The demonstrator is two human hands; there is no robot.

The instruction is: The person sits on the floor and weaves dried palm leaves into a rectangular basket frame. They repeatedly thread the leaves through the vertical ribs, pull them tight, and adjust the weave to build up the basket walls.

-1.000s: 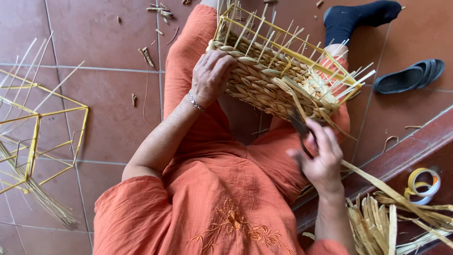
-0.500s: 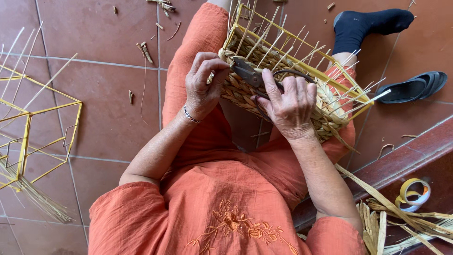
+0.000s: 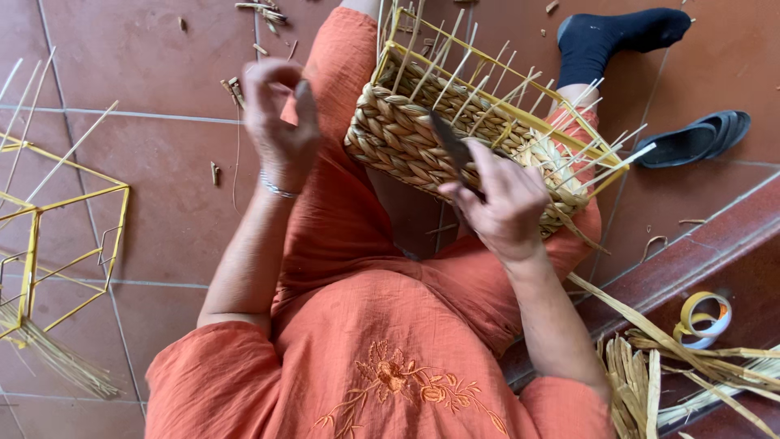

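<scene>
A half-woven straw basket (image 3: 406,142) on a yellow wire frame, with upright stakes sticking out, rests on my lap over orange clothing. My right hand (image 3: 504,203) is closed around a dark bladed tool (image 3: 449,140) whose tip lies against the basket's woven side. My left hand (image 3: 280,122) is lifted off the basket to its left, fingers curled in a pinch. A thin straw strand (image 3: 236,162) seems to hang down from it over the tiles.
A bare yellow wire frame (image 3: 32,244) with loose straw lies on the tiled floor at left. A foot in a black sock (image 3: 617,36) and a dark sandal (image 3: 691,138) are at upper right. Straw strips (image 3: 642,382) and a tape roll (image 3: 705,317) sit by the red step.
My left hand has let go of the basket rim and swung up and left. My right hand has slid from the basket's top to its side with the tool.
</scene>
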